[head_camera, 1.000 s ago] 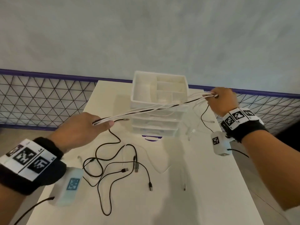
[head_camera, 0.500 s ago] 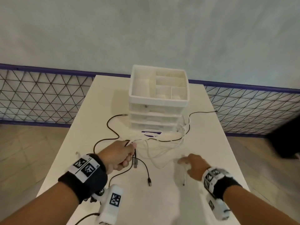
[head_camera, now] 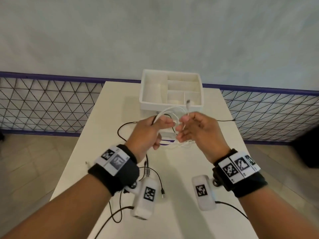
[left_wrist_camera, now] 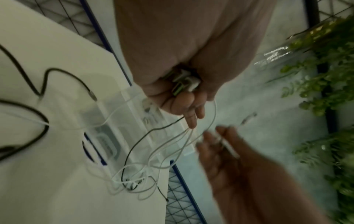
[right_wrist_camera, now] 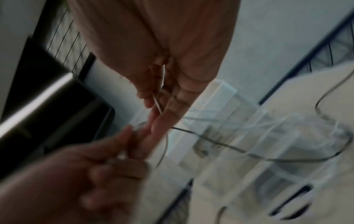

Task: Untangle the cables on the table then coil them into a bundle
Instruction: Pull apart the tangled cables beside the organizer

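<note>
1. White table; wire-mesh fence w/ purple rail behind, pale wall, tiled floor.
2. White drawer organiser at far centre.
3. White cables: thin loops held above table, in front of organiser.
4. Black cables lie loose, near-left.
5. Left hand fingers curled round white cables + plugs.
6. Right hand thumb and fingers pinch a white cable end.

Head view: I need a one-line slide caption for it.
Left hand and right hand hold white cables above the table, before a white drawer organizer.
</note>
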A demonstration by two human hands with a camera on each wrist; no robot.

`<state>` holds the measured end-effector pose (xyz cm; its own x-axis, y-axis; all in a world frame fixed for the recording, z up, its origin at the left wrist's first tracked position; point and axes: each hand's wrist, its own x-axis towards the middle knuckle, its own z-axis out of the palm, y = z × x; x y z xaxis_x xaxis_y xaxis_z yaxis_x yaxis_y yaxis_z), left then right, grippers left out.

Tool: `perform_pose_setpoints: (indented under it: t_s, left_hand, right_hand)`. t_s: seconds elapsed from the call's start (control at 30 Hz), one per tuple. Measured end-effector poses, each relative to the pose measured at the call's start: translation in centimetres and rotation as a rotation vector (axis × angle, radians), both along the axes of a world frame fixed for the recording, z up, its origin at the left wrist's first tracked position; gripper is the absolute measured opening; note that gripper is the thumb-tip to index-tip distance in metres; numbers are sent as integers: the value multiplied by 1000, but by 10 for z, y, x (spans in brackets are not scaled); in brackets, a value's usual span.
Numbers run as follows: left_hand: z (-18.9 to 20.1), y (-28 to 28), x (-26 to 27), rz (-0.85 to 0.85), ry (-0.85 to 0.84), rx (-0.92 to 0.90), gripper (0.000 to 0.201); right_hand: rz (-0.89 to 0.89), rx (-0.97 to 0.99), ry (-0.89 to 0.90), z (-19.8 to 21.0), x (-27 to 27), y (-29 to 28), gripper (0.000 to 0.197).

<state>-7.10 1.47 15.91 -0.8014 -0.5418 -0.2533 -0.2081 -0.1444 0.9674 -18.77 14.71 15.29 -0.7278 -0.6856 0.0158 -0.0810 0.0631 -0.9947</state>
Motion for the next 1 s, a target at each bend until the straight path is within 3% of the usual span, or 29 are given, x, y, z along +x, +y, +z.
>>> perform_pose_setpoints:
  t_s: [0.07, 0.23, 0.4, 0.5, 0.57, 0.63, 0.67, 0.73, 0.8, 0.87, 1.0]
  left_hand:
    - [-7, 11, -8, -53, 6, -33, 27]
    - [-35, -14, 10, -258, -196, -446, 31]
    - [-48, -55, 45, -333, -326, -533, 36]
    - [-47, -67, 59, -283, -374, -404, 36]
    - [-43, -68, 61, -186, -329, -232, 34]
    - [-35, -65, 56, -110, -276, -151, 31]
    - [-29, -63, 51, -98, -254, -138, 31]
    - [-19, -54, 40, -116, -220, -122, 31]
    - [-9, -45, 29, -154, -192, -89, 32]
    - [-1, -38, 20, -177, -168, -50, 32]
    - [5, -31, 13, -189, -156, -8, 35]
  right_hand:
    - [-66, -130, -128, 18, 0, -9, 19]
    - [-344, -322, -308, 37, -43, 4, 23]
    - [-594, -462, -491, 29, -118, 40, 20]
    - [-669, -415, -547, 6, -155, 58, 15]
    - [-538, -143, -420, -14, -160, 62, 8]
    - [-329, 221, -284, -28, -137, 52, 20]
    - [-273, 296, -222, -31, -120, 42, 29]
    - [-209, 314, 77, -28, -71, 19, 39]
    - [-24, 225, 472, -22, -21, -6, 30]
    - [85, 197, 740, -23, 9, -24, 28]
    - [-44, 237, 867, -29, 17, -37, 10]
